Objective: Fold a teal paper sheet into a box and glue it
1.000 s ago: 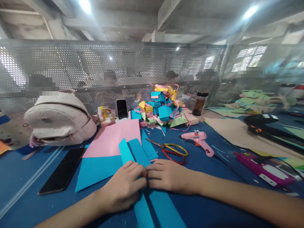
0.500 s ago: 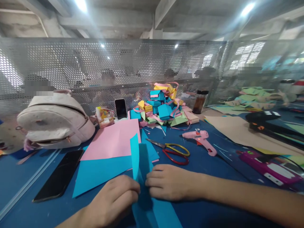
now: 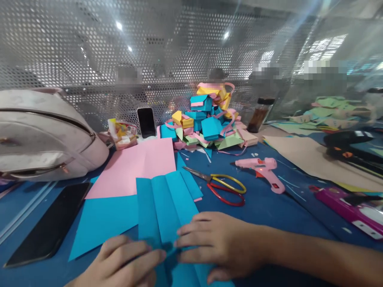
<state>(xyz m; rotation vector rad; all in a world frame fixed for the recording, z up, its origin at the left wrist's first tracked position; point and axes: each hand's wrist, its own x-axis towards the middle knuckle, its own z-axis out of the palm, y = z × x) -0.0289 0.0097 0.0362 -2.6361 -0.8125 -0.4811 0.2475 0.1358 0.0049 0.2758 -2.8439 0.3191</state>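
Creased lengthwise, a blue paper sheet (image 3: 163, 203) lies before me, opened out nearly flat. My right hand (image 3: 209, 243) rests on its right half, palm down with the fingers spread. On the sheet's left side lies my left hand (image 3: 125, 259), its fingers extended and loosely bent, fingertips touching the paper near a fold. Beyond the sheet are scissors (image 3: 209, 179) with one yellow and one red handle. Under its left edge, a pink sheet (image 3: 134, 163) overlaps another blue sheet (image 3: 104, 219).
A pink glue gun (image 3: 263, 169) and purple power strip (image 3: 350, 207) lie right. A pile of folded paper boxes (image 3: 209, 127) stands at the back, with a bottle (image 3: 260, 115) beside it. Left are a black phone (image 3: 48, 225) and white backpack (image 3: 44, 135).
The raised left flap of the blue sheet has been laid down and the paper spread open. Both hands have come lower, fingers now flatter. The view has tilted downward.
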